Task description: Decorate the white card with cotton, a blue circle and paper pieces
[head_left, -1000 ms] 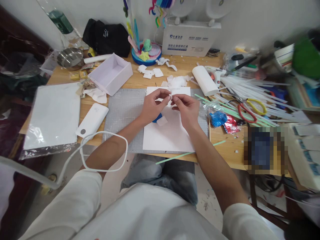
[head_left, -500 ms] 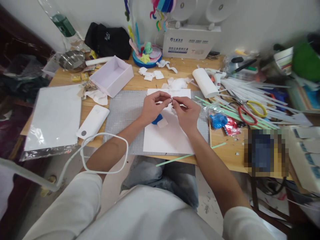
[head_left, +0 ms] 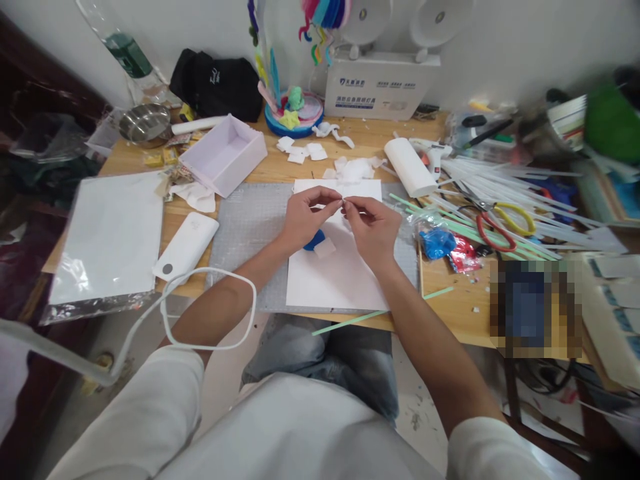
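Over a white paper sheet (head_left: 335, 287), my left hand (head_left: 311, 215) and my right hand (head_left: 373, 230) meet fingertip to fingertip. Both are closed in a pinch, thumb against finger. A tiny whitish bit shows between the fingertips, too small to name. Just below my left hand lie a round blue piece (head_left: 315, 240) and a small pale square (head_left: 325, 248), which overlap on the sheet. The sheet rests on a grey cutting mat (head_left: 245, 220).
Left are a lilac box (head_left: 225, 157), a white power bank (head_left: 187, 247) and a looped white cable (head_left: 210, 347). Right are scissors (head_left: 500, 220), a white roll (head_left: 411, 167), a glue gun (head_left: 435, 157) and many strips. A green strip (head_left: 350, 323) crosses the front edge.
The view has shifted very slightly. My hands stay together in nearly the same place, with only small movement at the fingertips.
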A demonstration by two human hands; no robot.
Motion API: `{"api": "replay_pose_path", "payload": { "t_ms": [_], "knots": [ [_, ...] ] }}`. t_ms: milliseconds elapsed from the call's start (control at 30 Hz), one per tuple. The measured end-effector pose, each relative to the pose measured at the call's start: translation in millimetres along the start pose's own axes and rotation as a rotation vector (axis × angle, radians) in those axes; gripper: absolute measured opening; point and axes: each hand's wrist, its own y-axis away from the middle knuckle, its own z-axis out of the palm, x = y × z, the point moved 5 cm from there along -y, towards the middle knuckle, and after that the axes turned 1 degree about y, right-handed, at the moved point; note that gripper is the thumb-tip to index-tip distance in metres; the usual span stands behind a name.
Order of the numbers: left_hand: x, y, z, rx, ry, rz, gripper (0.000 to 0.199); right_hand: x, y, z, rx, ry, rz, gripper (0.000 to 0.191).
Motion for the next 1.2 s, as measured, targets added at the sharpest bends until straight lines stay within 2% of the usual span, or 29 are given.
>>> {"api": "replay_pose_path", "payload": {
  "t_ms": [433, 733, 1000, 1200],
  "knots": [
    [2.7, 1.9, -0.1, 0.008, -0.012, 0.043, 0.017, -3.5, -0.6, -1.0, 0.042, 0.019, -0.032, 0.013],
    [2.3, 1.9, 1.6, -0.02, -0.042, 0.041, 0.018, -0.4, -2.3, -1.6, 0.045, -0.009, 0.052, 0.013],
    [4.7, 3.4, 0.8, 0.038, -0.094, 0.065, 0.011, -3.2, -0.7, 0.6, 0.019, 0.039, 0.015, 0.013],
    [4.8, 2.8, 1.7, 0.037, -0.094, 0.035, 0.009, 5.0, -0.4, 1.7, 0.016, -0.036, 0.128, 0.012]
  ]
}}
